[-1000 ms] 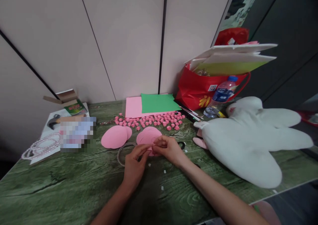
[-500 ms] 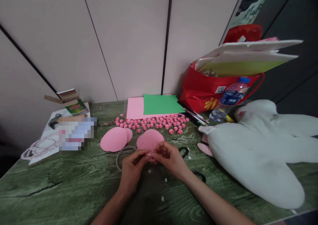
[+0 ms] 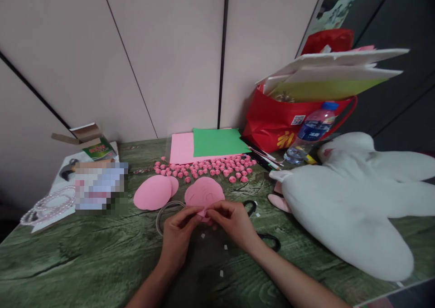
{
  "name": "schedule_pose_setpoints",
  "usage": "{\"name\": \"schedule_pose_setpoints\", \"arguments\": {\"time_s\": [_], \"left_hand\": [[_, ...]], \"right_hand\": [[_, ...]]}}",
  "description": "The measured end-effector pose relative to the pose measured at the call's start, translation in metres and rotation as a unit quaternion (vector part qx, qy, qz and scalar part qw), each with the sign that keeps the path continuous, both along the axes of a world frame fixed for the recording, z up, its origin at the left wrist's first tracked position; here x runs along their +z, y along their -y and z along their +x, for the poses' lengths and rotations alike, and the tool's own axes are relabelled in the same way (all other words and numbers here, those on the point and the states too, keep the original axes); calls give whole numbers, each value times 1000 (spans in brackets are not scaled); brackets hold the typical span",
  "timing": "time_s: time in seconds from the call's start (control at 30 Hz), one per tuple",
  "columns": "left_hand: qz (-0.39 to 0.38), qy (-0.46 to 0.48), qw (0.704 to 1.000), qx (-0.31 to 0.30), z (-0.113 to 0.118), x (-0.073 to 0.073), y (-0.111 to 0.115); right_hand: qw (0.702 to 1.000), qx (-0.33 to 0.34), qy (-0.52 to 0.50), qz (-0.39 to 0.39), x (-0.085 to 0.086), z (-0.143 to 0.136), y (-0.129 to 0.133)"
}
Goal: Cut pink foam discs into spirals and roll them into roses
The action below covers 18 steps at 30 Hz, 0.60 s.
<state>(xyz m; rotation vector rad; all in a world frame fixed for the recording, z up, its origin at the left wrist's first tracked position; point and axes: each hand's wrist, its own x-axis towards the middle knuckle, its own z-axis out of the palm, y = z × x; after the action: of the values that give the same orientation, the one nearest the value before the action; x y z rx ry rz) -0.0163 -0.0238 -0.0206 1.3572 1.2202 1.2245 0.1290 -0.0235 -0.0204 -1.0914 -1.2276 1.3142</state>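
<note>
Between the fingertips of both hands is a small piece of pink paper (image 3: 202,213), pinched from either side. My left hand (image 3: 180,228) is closed on its left side, and my right hand (image 3: 231,219) grips it from the right. Just beyond lie pink paper spirals (image 3: 205,191), partly behind my fingers. Pink paper discs (image 3: 152,193) rest to the left, beside a grey ring-shaped coil (image 3: 159,217). Black scissors handles (image 3: 270,241) show near my right wrist; their blades are hidden. Several rolled pink paper roses (image 3: 217,165) are spread in a band farther back.
Green paper (image 3: 217,142) overlaps pink sheets (image 3: 181,147) by the wall. At right are a red bag (image 3: 263,122), a water bottle (image 3: 314,131), pens (image 3: 267,159) and a white plush toy (image 3: 340,208). Bead strings (image 3: 47,203) and an opened box (image 3: 98,148) lie left.
The view has shifted slightly. My right hand's fingers have lowered and flattened over the pink paper piece, while my left hand keeps its pinch.
</note>
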Motion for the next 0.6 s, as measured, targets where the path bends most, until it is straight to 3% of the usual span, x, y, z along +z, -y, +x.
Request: {"name": "schedule_pose_setpoints", "arguments": {"time_s": [0.2, 0.6], "left_hand": [[53, -25, 998, -23, 0, 3, 1], [51, -49, 997, -33, -1, 7, 0]], "right_hand": [[1000, 20, 2, 2, 4, -1, 2], [999, 38, 3, -14, 2, -2, 1]]}}
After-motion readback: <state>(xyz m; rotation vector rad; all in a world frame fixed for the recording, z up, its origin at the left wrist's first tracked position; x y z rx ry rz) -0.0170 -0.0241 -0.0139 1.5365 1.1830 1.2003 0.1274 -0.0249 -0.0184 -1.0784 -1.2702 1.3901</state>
